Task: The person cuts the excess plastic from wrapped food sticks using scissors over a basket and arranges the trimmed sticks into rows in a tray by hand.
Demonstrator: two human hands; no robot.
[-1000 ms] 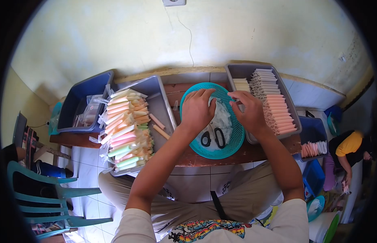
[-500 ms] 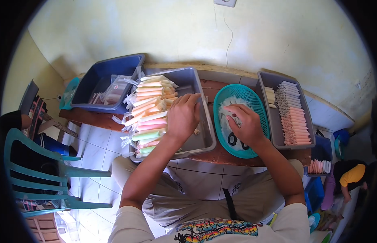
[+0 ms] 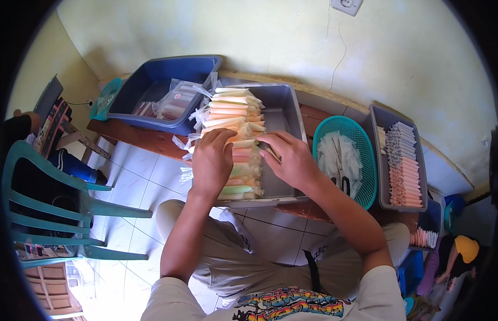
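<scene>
Two-handed now, working over the filled plastic sticks [image 3: 230,113] in the grey tray [image 3: 285,115]; reaching down with left hand [image 3: 211,160] and right hand [image 3: 294,160] close together. Differing from a second ago: no longer hovering with both above the turquoise basket [image 3: 368,176], nor, as half a second ago, splitting left to tray and right to basket. Judging by that, turning the work from basket to sticks. Leaving the scissors [image 3: 341,171] lying on clear plastic [image 3: 328,152] in the basket, right of the grip and apart from either hand. Curling left fingers over the sticks, palm down; unable to tell gripping from mere resting, seeing only the back of the hand. Bringing right thumb and forefinger together beside something narrow and tan; not making out what, nor telling closed from slightly open. Seeing sticks both beyond the grip and nearer the body, but losing the middle ones beneath the left hand. Finding contents blurred under a wrinkled bag [image 3: 179,99] in the blue tub [image 3: 203,67], beyond and left of the grip. Glimpsing a person [image 3: 466,251] far right of the grip, near the dark lens edge; failing to make out anything handled there.
</scene>
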